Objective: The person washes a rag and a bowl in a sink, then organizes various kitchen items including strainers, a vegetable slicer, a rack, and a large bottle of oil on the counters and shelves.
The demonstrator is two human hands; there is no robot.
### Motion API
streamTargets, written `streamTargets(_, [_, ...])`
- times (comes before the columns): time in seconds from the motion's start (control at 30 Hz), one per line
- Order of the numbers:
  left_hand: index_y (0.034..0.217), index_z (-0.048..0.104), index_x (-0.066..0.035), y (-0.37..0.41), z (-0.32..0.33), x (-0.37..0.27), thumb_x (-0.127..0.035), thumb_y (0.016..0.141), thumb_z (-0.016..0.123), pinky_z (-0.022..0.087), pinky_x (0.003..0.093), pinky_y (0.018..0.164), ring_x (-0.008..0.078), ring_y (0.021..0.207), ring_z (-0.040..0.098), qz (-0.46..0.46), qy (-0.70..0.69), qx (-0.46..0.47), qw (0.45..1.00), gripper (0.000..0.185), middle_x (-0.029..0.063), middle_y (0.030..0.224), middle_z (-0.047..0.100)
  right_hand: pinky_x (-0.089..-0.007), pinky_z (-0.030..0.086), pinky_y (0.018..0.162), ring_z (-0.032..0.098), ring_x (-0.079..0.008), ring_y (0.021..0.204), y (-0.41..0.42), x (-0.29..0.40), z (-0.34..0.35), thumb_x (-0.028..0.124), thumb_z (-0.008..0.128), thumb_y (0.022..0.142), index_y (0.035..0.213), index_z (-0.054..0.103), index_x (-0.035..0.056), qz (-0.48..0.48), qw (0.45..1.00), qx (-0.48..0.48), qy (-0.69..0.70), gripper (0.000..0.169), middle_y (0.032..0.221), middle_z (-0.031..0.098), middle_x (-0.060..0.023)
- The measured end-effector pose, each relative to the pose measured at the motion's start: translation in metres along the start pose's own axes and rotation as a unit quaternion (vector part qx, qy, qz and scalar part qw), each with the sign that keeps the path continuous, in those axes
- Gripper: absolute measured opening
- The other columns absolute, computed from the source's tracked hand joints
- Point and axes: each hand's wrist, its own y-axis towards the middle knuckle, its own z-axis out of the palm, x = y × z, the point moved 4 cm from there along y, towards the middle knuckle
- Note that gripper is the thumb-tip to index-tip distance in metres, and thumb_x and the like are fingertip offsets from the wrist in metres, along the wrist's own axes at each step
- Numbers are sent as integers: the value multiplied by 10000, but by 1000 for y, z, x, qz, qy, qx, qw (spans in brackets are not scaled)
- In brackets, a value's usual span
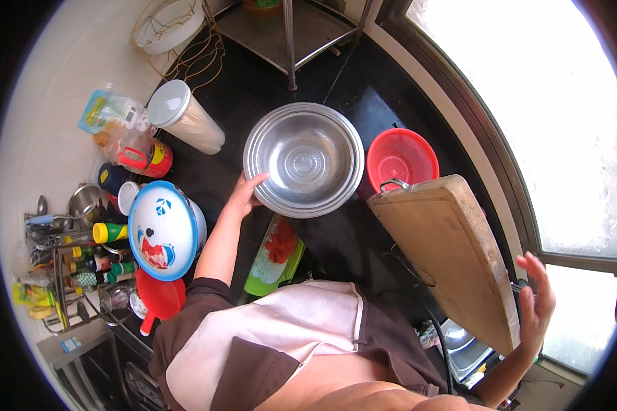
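Observation:
My left hand (246, 195) grips the left rim of a stack of nested stainless-steel bowls (308, 162), its thumb over the edge and its fingers underneath. Small perforations show in the innermost bowl, like a colander's. At the right, my right hand (537, 303) is raised with fingers apart, holding nothing. It is beside the edge of a thick wooden cutting board (437, 246) that stands tilted, with a metal handle at its top. Behind the board's top corner sits a red plastic basin (398, 156), partly hidden. A green tray (275, 259) with red and white cloths lies below the bowls.
Left of the black countertop (226, 67) stand an enamel lidded pot (162, 231), a red ladle (159, 295), a tall container of noodles (187, 118), a plastic jug (141, 154) and several seasoning bottles (100, 264). A metal corner rack (290, 36) stands behind; a window (519, 103) borders the right.

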Motion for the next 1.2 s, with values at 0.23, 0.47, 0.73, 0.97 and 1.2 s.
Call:
streamTargets(0.23, [1136, 423, -109, -16, 17, 13, -160, 684, 629, 534, 363, 613, 198, 782, 597, -34, 3, -14, 999, 500, 74, 938, 568, -393, 362, 890, 501, -313, 1017, -30, -14, 13, 401, 489, 816, 1091, 515, -34, -80, 995, 19, -56, 515, 1066, 544, -184])
streamTargets(0.47, [977, 513, -53, -10, 30, 1, -102, 683, 606, 541, 337, 604, 168, 705, 606, -3, -64, -57, 996, 312, 53, 819, 584, -401, 361, 903, 470, -316, 1066, -31, -21, 29, 393, 606, 745, 1157, 482, 11, -107, 994, 24, -15, 575, 1143, 487, -191])
streamTargets(0.73, [925, 541, -16, 19, 86, -60, -86, 691, 603, 493, 321, 726, 181, 789, 589, 30, -121, 12, 992, 252, 74, 841, 590, -376, 349, 915, 472, -296, 1066, -29, -25, 28, 379, 650, 719, 1162, 478, 16, -96, 995, 36, 15, 598, 1136, 486, -178])
streamTargets(0.97, [854, 542, -37, 94, 182, -160, -110, 677, 609, 491, 364, 554, 209, 667, 564, 131, -151, 16, 980, 202, 90, 743, 546, -371, 369, 884, 505, -297, 1010, -27, -33, 28, 293, 666, 700, 1118, 496, -33, -109, 993, 15, 52, 557, 1073, 521, -215])
streamTargets(1.2, [737, 536, 34, 167, 207, -193, -138, 648, 622, 467, 312, 380, 262, 472, 572, 111, -254, -121, 953, 212, 165, 678, 580, -387, 394, 865, 523, -313, 979, -28, -53, 28, 246, 663, 705, 1113, 481, -51, -191, 981, 17, 13, 536, 1059, 531, -240])
